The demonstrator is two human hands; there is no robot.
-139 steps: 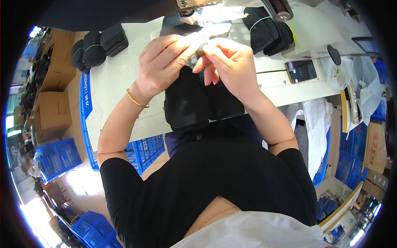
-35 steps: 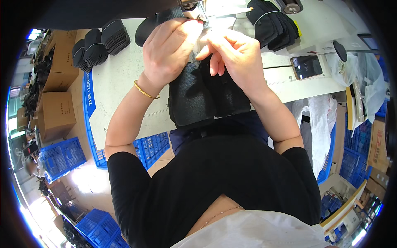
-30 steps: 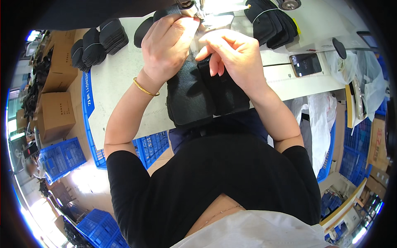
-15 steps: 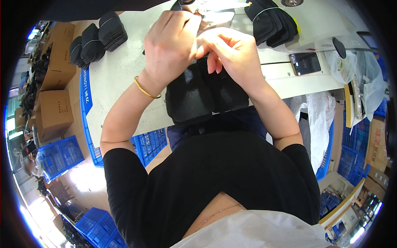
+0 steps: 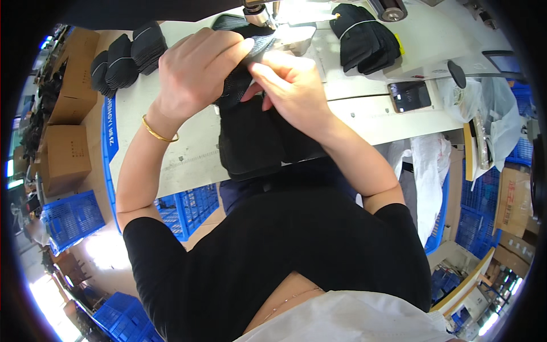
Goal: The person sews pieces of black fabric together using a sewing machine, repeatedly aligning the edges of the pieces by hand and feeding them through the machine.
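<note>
Both forearms angle inward from the lower edge, elbows bent wide. The left hand (image 5: 196,74) arches knuckles-up, its curled fingers clamped on a dark, mesh-textured fabric piece (image 5: 235,86), which lies between the two hands. The right hand (image 5: 290,88) meets it from the other side, thumb and forefinger bent in against the fabric; whether they pinch it, I cannot tell. Just beyond the grip is a silvery metal sewing-machine head (image 5: 259,16); just nearer the body, thick black padded pieces (image 5: 249,139).
</note>
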